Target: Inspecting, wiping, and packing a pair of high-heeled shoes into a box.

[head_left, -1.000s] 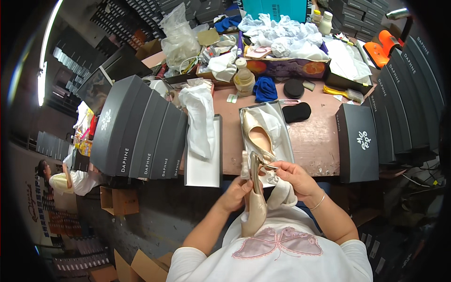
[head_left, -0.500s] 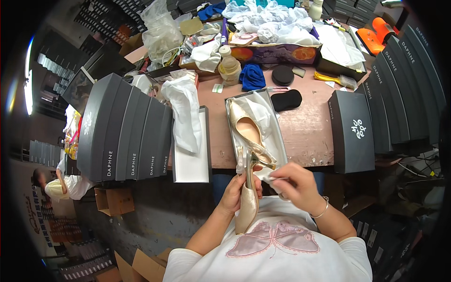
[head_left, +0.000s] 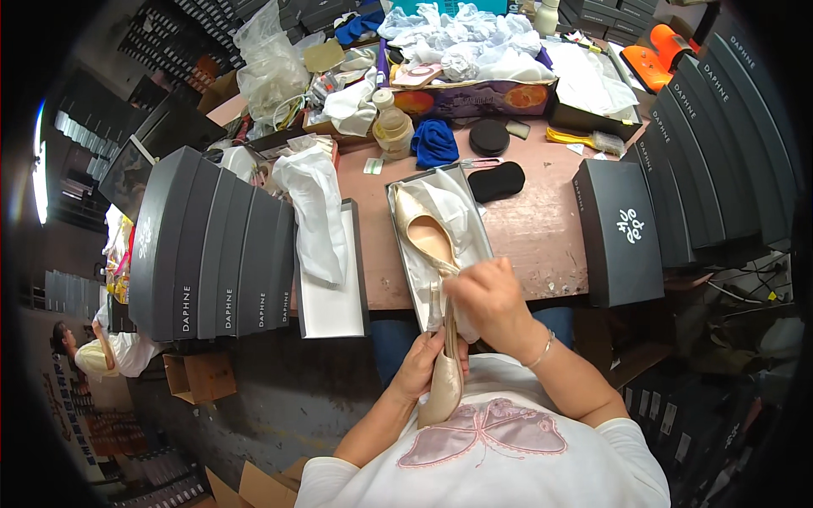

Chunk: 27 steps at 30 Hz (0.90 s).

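Observation:
My left hand (head_left: 418,366) is closed around a pale gold slingback high-heeled shoe (head_left: 444,391), its pointed toe toward my body and its heel end away from me. My right hand (head_left: 491,300) is a closed fist over that heel end and hides the heel. What its fingers hold, if anything, cannot be seen. Just beyond, a matching gold shoe (head_left: 409,204) lies on white tissue paper (head_left: 454,200) in an open grey shoebox (head_left: 404,254).
Dark shoeboxes (head_left: 216,254) stand in a row at left, beside a box lid (head_left: 332,305) with tissue. More boxes (head_left: 622,233) stand at right. Behind lie a blue cloth (head_left: 434,144), black round tin (head_left: 489,137), black pad (head_left: 497,180), bottle (head_left: 392,127) and yellow-handled brush (head_left: 584,138).
My right hand has moved up and left, from beside the shoe to over its heel end. White material seen at its fingers earlier is now hidden. My left hand keeps its hold.

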{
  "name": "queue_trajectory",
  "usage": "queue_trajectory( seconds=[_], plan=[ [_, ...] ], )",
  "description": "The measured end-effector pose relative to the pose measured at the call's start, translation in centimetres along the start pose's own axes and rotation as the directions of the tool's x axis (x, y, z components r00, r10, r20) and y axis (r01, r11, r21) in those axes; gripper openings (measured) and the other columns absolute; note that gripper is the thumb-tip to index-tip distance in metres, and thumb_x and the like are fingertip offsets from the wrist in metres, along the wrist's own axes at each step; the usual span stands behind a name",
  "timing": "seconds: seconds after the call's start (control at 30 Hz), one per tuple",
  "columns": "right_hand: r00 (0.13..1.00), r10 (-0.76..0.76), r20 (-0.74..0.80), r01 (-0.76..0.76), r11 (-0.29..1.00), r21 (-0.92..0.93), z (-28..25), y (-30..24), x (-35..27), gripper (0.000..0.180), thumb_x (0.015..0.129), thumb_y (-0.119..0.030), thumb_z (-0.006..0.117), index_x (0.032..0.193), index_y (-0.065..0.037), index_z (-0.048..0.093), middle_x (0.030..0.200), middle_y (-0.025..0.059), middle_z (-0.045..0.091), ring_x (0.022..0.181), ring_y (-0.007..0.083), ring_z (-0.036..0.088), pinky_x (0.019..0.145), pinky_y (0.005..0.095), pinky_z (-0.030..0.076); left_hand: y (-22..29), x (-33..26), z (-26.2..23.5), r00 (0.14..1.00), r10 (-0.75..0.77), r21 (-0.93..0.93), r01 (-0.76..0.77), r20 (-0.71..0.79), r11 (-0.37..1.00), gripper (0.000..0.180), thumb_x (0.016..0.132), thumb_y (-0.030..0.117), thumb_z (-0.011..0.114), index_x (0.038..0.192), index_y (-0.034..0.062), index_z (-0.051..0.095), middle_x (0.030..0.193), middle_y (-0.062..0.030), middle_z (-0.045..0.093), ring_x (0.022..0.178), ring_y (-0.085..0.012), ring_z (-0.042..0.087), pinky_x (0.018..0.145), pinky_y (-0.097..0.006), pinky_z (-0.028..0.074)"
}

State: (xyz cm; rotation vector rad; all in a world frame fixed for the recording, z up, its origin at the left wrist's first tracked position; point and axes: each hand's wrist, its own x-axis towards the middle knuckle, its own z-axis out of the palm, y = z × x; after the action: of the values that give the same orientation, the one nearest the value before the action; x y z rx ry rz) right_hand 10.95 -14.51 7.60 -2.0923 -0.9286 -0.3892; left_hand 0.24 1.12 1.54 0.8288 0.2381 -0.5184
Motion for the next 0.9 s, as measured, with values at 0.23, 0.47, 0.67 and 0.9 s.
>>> queue_trajectory(
  seconds=[0.23, 0.47, 0.67, 0.9],
  plan=[
    [0.872, 0.489, 0.025, -0.458, 0.797, 0.393, -2.5, 1.7, -1.5, 0.011, 0.083, -0.005, 0.067, 0.094, -0.003, 0.066, 0.08, 0.0069, 0.062, 0.072, 0.0196, 0.06, 0.069, 0.0297, 0.046, 0.3, 0.1, 0.0, 0.996, 0.026, -0.035, -0.023, 0.086, 0.999, 0.049, 0.098, 0.047, 0.043, 0.098, -0.0005, 0.056, 0.086, -0.0108, 0.06, 0.069, -0.0191, 0.062, 0.064, -0.033, 0.053],
    [0.743, 0.667, 0.055, -0.464, 0.455, 0.76, -5.5, 5.0, -4.1, 0.012, 0.092, -0.008, 0.063, 0.098, 0.002, 0.065, 0.088, 0.0012, 0.065, 0.076, 0.0042, 0.056, 0.069, 0.0183, 0.045, -0.2, 0.2, -0.3, 0.998, 0.014, -0.241, 0.001, 0.062, 0.971, 0.057, 0.093, 0.054, 0.048, 0.088, -0.0018, 0.058, 0.075, -0.0102, 0.06, 0.066, -0.0192, 0.062, 0.061, -0.03, 0.053],
    [0.75, 0.662, 0.007, -0.43, 0.478, 0.766, -7.3, 5.1, -4.6, 0.012, 0.09, -0.009, 0.065, 0.098, 0.001, 0.064, 0.085, 0.0009, 0.064, 0.074, 0.0043, 0.057, 0.066, 0.0182, 0.046, 0.2, 0.4, 0.1, 0.987, -0.041, -0.238, 0.078, 0.156, 0.968, 0.065, 0.088, 0.065, 0.046, 0.084, 0.0003, 0.056, 0.068, -0.0081, 0.057, 0.061, -0.0169, 0.059, 0.056, -0.026, 0.051],
    [0.736, 0.627, 0.256, -0.585, 0.398, 0.706, -6.1, 2.1, -3.6, 0.013, 0.089, -0.01, 0.066, 0.097, 0.0, 0.066, 0.077, 0.0009, 0.062, 0.066, 0.0042, 0.055, 0.055, 0.02, 0.044, 0.0, -0.2, 0.8, 0.953, 0.083, -0.52, 0.085, 0.291, 0.85, 0.076, 0.084, 0.061, 0.059, 0.13, 0.0048, 0.036, 0.081, -0.0129, 0.054, 0.061, -0.0177, 0.058, 0.055, -0.03, 0.052]
  ],
)
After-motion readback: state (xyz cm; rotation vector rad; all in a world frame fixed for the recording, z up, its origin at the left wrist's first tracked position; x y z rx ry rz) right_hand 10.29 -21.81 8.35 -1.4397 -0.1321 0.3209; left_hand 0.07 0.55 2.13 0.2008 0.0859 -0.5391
